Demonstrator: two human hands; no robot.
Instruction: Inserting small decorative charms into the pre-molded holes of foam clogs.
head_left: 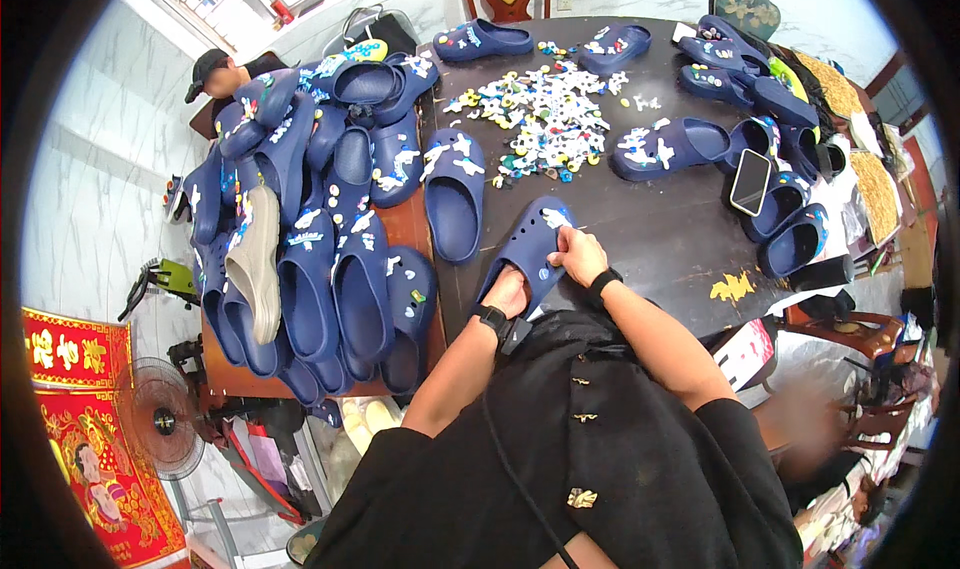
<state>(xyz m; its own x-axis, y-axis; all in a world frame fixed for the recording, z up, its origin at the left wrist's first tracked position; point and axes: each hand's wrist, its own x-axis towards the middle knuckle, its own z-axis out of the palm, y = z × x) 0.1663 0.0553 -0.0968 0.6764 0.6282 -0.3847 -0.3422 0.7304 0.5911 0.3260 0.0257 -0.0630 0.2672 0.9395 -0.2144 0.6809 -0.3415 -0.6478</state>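
Observation:
A navy clog (533, 241) with holes in its upper is tilted at the table's near edge, its toe pointing away from me. My left hand (508, 291) reaches into its foot opening and holds it; those fingertips are hidden inside. At the right side of the upper, my right hand (582, 257) is closed, thumb and fingers pressed together against the clog. Whatever they pinch is too small to make out. A white shoe charm (556, 217) shows just beyond these fingers. Farther off lies a heap of small white, yellow, blue and green shoe charms (545, 119).
Many navy clogs with charms are piled on the left (310, 249), a beige clog (258, 264) among them. More clogs (790, 219) crowd the right edge, a phone (750, 183) resting on them. Single clogs (455, 204) stand around the charms. A person (225, 79) is at far left.

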